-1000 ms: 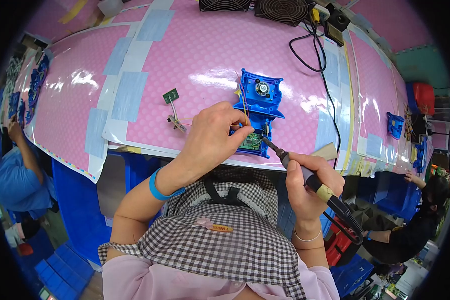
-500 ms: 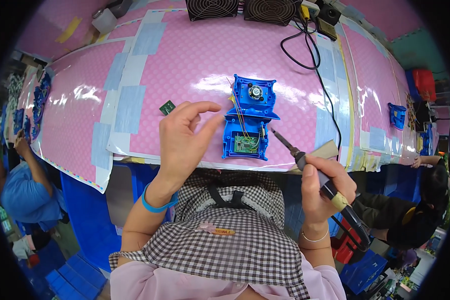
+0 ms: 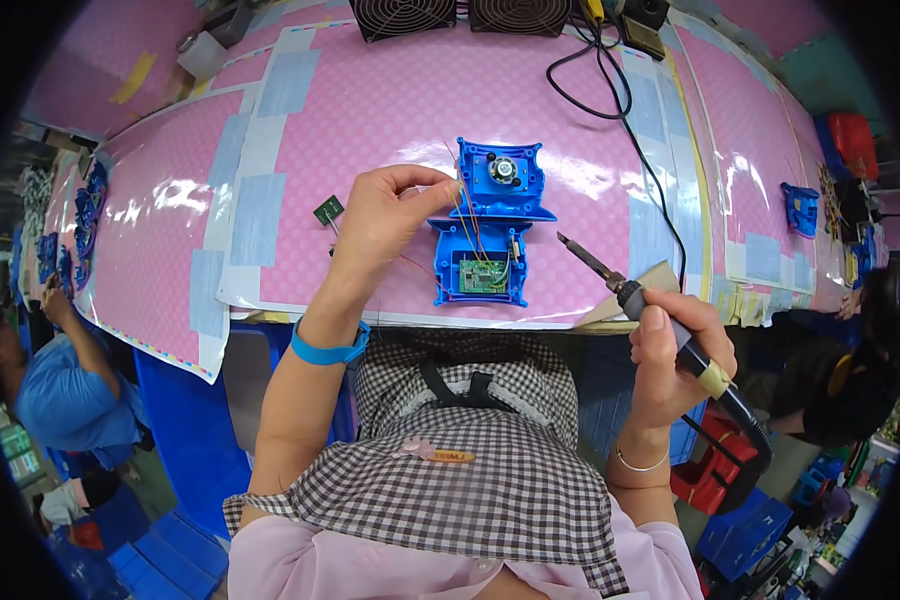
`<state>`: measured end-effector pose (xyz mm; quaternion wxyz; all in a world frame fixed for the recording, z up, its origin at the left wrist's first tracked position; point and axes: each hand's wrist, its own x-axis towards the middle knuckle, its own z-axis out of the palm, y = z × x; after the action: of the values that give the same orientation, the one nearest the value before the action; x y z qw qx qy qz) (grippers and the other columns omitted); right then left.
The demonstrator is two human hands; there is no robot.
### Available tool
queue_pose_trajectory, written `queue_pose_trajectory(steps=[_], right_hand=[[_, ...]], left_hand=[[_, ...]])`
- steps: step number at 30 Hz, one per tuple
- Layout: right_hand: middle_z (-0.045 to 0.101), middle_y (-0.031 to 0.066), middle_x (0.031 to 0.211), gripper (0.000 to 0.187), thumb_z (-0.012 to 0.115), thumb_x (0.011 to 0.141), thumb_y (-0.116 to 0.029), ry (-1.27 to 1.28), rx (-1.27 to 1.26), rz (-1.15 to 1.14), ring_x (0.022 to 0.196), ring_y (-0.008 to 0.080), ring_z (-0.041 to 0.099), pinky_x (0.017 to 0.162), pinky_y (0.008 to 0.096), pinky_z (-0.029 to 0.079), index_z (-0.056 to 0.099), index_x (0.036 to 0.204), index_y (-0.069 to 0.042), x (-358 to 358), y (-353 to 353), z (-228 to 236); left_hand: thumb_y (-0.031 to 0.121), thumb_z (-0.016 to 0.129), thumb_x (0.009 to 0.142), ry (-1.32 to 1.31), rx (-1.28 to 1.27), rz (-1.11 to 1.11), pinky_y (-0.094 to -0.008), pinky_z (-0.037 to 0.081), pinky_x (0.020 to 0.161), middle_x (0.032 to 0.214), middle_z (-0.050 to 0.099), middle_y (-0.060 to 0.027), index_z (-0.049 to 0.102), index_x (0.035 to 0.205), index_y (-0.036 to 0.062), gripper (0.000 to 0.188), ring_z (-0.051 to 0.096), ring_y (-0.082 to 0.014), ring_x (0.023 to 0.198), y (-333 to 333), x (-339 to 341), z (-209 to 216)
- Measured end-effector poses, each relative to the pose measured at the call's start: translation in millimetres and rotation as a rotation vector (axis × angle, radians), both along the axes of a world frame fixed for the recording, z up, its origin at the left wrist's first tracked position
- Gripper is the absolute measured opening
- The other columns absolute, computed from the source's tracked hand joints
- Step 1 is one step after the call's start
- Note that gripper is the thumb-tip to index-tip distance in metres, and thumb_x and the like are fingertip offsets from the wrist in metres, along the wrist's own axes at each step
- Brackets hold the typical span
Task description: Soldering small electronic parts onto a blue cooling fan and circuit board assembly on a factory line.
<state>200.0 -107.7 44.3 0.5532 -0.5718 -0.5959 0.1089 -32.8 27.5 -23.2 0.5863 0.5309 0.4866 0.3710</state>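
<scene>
Two halves of a blue plastic housing lie open on the table, one beyond the other. The far half [image 3: 530, 197] holds a round speaker [image 3: 503, 170]; the near half [image 3: 450, 240] holds a green circuit board [image 3: 482, 277]. Thin red and yellow wires [image 3: 473, 230] run between them. At the left edge of the far half, my left hand [image 3: 385, 215] pinches thumb and forefinger on a thin wire, its end hidden by the fingertips. My right hand [image 3: 675, 345] grips a soldering iron [image 3: 635, 300] by its dark handle. Its tip points up-left, apart from the housing.
Left of my left hand lies a small green board [image 3: 327, 210]. Two black fans [image 3: 517, 15] stand at the back. A black cable [image 3: 655, 190] runs down the table's right side. Brown card [image 3: 650, 288] lies at the front edge. Other people [image 3: 75, 370] sit at both sides.
My left hand has closed from spread fingers into a pinch at the wires beside the far housing half. My right hand has shifted slightly right with the iron, and the whole view has moved a little.
</scene>
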Motion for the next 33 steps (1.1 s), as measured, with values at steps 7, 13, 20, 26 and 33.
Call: queue_pose_trajectory(steps=[7,13,20,26,33], right_hand=[[0.061,0.0059,0.065,0.012,0.063,0.082,-0.006,0.054,-0.028,0.004,0.046,0.006,0.051,0.044,0.0182,0.036,0.066,0.087,0.005,2,6,-7],[0.061,0.0052,0.063,0.012,0.063,0.082,-0.006,0.07,-0.035,0.006,0.046,0.0054,0.05,0.044,0.018,0.036,0.066,0.087,0.005,3,6,-8],[0.06,0.0037,0.062,0.012,0.064,0.082,-0.007,0.1,-0.034,-0.001,0.047,0.0052,0.051,0.044,0.0177,0.035,0.067,0.087,0.004,5,6,-11],[0.062,0.0046,0.064,0.013,0.065,0.081,-0.008,0.132,-0.064,0.003,0.05,0.0061,0.053,0.047,0.0189,0.038,0.067,0.087,0.004,8,4,-11],[0.066,0.0082,0.07,0.013,0.067,0.077,-0.006,0.137,-0.076,0.042,0.056,0.011,0.059,0.052,0.0221,0.044,0.068,0.087,0.002,7,7,-11]], left_hand=[[0.013,0.071,0.084,-0.004,0.023,0.064,-0.0227,0.049,0.073,0.087,0.068,-0.0058,0.069,0.099,-0.0024,0.021,0.063,-0.0098,0.081,-4,4,4],[0.014,0.072,0.083,0.107,0.07,0.093,-0.0217,0.048,0.07,0.085,0.067,-0.0042,0.069,0.096,-0.0028,0.021,0.059,-0.0078,0.078,-14,3,11],[0.012,0.072,0.083,0.127,0.039,0.049,-0.0206,0.045,0.067,0.081,0.066,-0.0035,0.068,0.091,-0.0042,0.018,0.057,-0.0064,0.074,-13,10,9],[0.011,0.072,0.082,0.3,0.181,0.123,-0.0189,0.04,0.056,0.076,0.066,-0.0013,0.07,0.088,-0.0035,0.016,0.054,-0.0042,0.066,-32,7,25],[0.007,0.07,0.084,0.273,0.198,0.101,-0.0188,0.043,0.061,0.081,0.068,-0.0037,0.07,0.089,-0.0031,0.011,0.057,-0.0057,0.071,-40,13,30]])
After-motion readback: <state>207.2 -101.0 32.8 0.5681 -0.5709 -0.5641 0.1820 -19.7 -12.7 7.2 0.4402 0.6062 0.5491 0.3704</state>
